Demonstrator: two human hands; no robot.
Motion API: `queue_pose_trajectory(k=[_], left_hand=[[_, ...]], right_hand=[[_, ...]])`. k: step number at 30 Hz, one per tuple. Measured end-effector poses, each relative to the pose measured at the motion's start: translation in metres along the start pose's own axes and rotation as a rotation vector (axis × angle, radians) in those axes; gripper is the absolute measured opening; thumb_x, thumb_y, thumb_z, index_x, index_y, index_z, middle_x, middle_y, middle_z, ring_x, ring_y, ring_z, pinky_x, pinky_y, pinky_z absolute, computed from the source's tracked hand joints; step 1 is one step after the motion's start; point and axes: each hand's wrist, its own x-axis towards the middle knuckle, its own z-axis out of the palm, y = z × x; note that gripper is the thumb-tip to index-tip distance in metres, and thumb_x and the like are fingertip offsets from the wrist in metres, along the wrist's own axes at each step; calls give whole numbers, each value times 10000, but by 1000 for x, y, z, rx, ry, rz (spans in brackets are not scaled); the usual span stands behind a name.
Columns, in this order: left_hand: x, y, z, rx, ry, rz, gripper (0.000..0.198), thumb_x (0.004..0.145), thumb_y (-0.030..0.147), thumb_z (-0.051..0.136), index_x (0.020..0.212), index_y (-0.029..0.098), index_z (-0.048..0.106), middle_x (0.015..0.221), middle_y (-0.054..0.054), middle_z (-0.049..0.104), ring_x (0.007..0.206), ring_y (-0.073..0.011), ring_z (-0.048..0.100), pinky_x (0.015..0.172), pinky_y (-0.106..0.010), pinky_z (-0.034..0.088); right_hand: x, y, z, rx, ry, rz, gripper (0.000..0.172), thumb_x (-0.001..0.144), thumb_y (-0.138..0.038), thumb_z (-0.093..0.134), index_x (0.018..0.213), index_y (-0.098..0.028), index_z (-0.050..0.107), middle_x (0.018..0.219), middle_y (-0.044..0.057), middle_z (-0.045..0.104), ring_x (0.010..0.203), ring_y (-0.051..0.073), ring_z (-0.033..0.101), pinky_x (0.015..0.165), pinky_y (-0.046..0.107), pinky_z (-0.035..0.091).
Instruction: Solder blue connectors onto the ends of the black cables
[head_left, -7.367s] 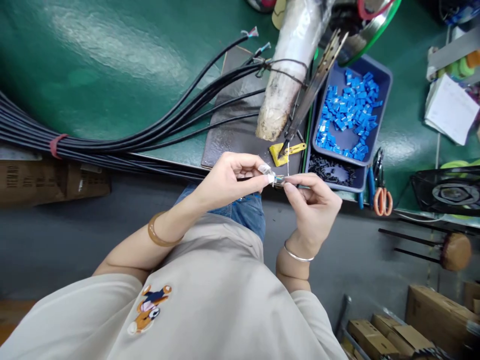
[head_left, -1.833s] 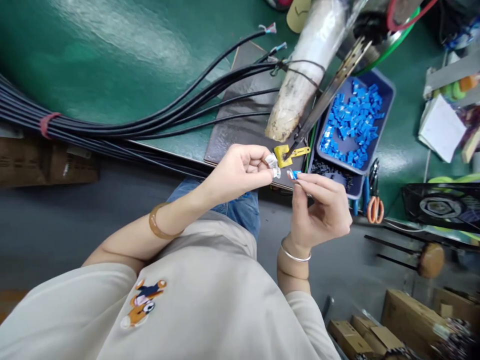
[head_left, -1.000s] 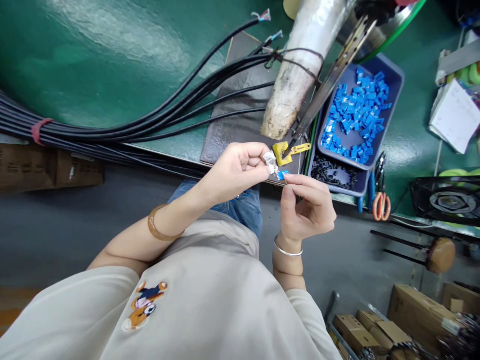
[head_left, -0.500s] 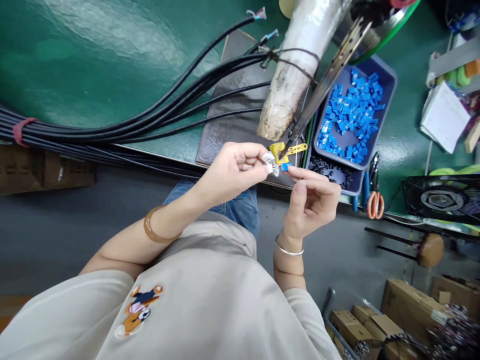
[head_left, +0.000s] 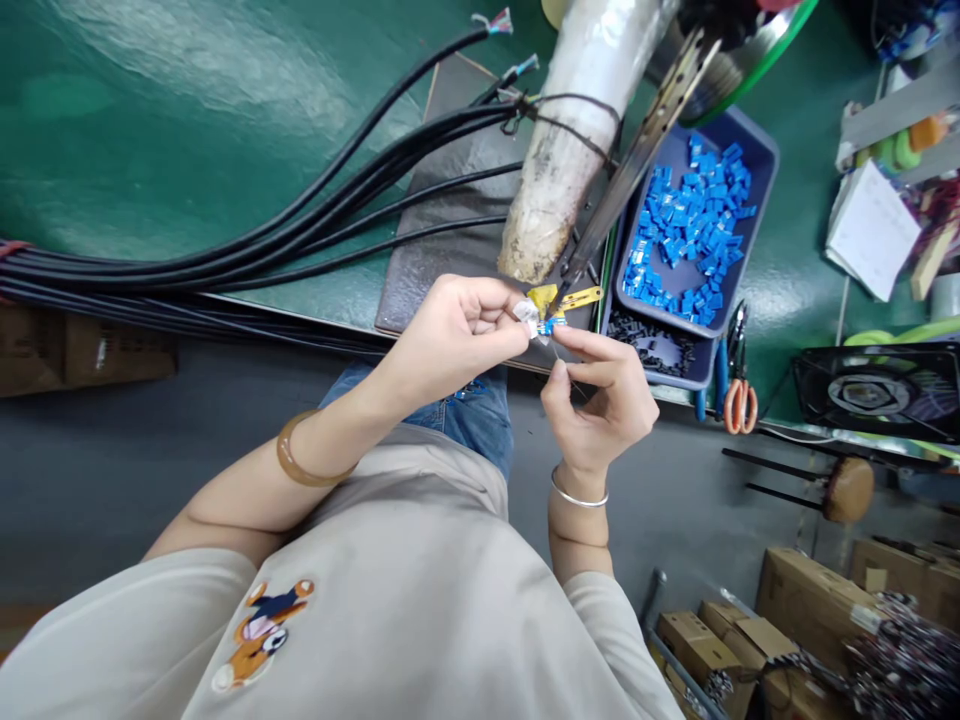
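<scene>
My left hand [head_left: 480,325] is closed in a pinch around a small white connector piece [head_left: 526,314] with whitish, translucent edges. My right hand [head_left: 604,395] is curled, with thumb and fingers on a thin wire [head_left: 556,350]. Its index fingertip is at a small blue piece [head_left: 551,326], which sits right against the white connector. Just above both pieces, a slim metal arm [head_left: 622,175] slants down to a dark tip beside a yellow fitting [head_left: 544,297]. Fingers partly hide where the small parts meet.
A grey bin of blue pieces [head_left: 690,225] stands on a bin with small black parts [head_left: 652,340]. Orange-handled scissors [head_left: 740,405] hang at the bench edge. Black cables [head_left: 300,235] run left, beneath a wrapped white tube [head_left: 570,130]. A fan [head_left: 874,392] is at right.
My right hand has moved left, bringing the blue piece from a small gap up against the white connector. My left hand keeps its pinch. The whole view has shifted slightly.
</scene>
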Motion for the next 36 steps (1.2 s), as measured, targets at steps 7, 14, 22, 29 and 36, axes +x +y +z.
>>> queue_pose_trajectory(k=[7, 14, 22, 29, 36], left_hand=[[3, 3, 0, -4, 10, 5, 112, 682, 83, 621, 588, 129, 583, 504, 49, 421, 482, -29, 333, 437, -162, 255], [4, 0, -1, -4, 18, 10, 87, 691, 88, 625, 615, 127, 613, 510, 44, 442, 481, -28, 344, 434, -158, 262], [3, 2, -1, 0, 45, 11, 81, 684, 105, 640, 614, 133, 612, 518, 37, 448, 482, -33, 354, 436, -161, 274], [3, -4, -2, 33, 40, 21, 90, 682, 80, 609, 608, 130, 602, 539, 36, 455, 504, -31, 368, 452, -158, 278], [2, -2, 0, 38, 48, 45, 80, 690, 91, 620, 625, 135, 601, 557, 44, 476, 507, -32, 406, 474, -162, 328]], right_hand=[[6, 1, -1, 29, -9, 8, 169, 789, -67, 633, 809, -212, 548, 1014, 36, 726, 920, 162, 707, 763, 342, 642], [9, 1, -1, 5, -23, 8, 158, 790, -83, 643, 793, -214, 555, 1010, 26, 731, 895, 165, 711, 762, 345, 625], [11, -1, -2, -5, -22, -1, 177, 773, -65, 662, 795, -216, 572, 1014, 17, 734, 906, 162, 710, 778, 333, 613], [10, -2, -3, -1, -41, -4, 189, 763, -58, 655, 789, -215, 553, 996, 27, 729, 893, 155, 705, 764, 324, 626], [11, -2, -3, 3, -50, 21, 173, 782, -67, 652, 818, -214, 569, 1012, 23, 715, 911, 152, 697, 772, 319, 638]])
